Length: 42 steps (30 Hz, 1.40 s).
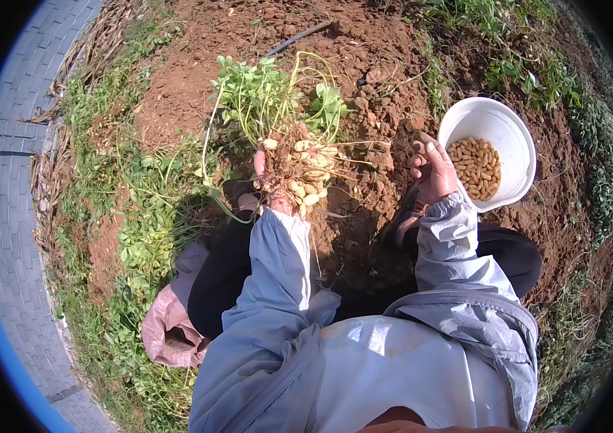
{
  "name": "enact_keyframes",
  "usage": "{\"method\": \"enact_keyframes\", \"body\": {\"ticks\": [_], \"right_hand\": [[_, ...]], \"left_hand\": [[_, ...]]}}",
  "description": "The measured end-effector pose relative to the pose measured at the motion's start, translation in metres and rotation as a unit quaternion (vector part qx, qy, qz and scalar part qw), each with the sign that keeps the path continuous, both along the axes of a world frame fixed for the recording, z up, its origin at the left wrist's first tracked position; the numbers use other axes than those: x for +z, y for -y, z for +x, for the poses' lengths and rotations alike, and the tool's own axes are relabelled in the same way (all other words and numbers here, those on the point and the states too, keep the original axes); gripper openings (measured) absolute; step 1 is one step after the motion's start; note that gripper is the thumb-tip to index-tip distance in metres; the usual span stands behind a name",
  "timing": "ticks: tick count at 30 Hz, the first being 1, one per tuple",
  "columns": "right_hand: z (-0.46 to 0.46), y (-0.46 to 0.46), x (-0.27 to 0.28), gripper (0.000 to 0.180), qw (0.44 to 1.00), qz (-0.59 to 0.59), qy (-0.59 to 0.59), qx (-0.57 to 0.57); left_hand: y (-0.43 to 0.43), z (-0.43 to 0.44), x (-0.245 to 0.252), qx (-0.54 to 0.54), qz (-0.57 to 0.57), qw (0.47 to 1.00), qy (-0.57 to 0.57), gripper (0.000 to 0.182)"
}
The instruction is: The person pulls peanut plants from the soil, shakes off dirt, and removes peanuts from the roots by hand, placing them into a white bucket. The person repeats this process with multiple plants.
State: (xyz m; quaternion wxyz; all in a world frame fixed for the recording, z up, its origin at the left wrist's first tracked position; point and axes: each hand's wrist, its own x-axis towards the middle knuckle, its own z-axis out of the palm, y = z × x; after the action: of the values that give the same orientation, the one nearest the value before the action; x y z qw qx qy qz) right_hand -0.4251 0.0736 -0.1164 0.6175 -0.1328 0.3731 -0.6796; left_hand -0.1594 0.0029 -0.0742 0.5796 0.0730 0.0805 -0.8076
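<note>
My left hand [281,201] grips an uprooted peanut plant at its root end, and the pods and roots hide much of the hand. Pale peanut pods [311,172] hang in a thick cluster among fine brown roots. Green stems and leaves [263,92] of the plant spread out beyond the hand. My right hand [435,170] is raised beside the left rim of a white plastic bucket [517,146]. Its fingers are curled towards the thumb; whether anything small sits between them is unclear. Loose peanut pods [474,168] cover the bottom of the tilted-looking bucket.
Reddish clods of soil [377,103] lie ahead of me. A dark rod or pipe [298,38] rests on the ground at the far side. Pulled green plants [147,238] and a pink woven sack [171,330] are on my left, with grey paving [11,216] beyond.
</note>
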Motion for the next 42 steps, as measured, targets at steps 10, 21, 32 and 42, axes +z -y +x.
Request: {"method": "enact_keyframes", "body": {"ticks": [10, 21, 32, 42], "right_hand": [[0.069, 0.035, 0.042, 0.034, 0.793, -0.157, -0.502, 0.306], [0.075, 0.014, 0.027, 0.022, 0.846, -0.124, -0.471, 0.22], [0.063, 0.025, 0.035, 0.011, 0.969, -0.073, 0.135, 0.196], [0.089, 0.058, 0.06, 0.033, 0.733, -0.264, -0.555, 0.292]], "left_hand": [[-0.011, 0.003, 0.004, 0.015, -0.016, 0.987, 0.16, 0.033], [-0.003, 0.049, -0.083, -0.162, -0.119, 0.978, 0.056, 0.057], [0.001, 0.043, -0.044, -0.132, -0.212, 0.968, -0.037, 0.072], [0.004, 0.043, -0.058, -0.169, -0.125, 0.965, 0.154, 0.047]]}}
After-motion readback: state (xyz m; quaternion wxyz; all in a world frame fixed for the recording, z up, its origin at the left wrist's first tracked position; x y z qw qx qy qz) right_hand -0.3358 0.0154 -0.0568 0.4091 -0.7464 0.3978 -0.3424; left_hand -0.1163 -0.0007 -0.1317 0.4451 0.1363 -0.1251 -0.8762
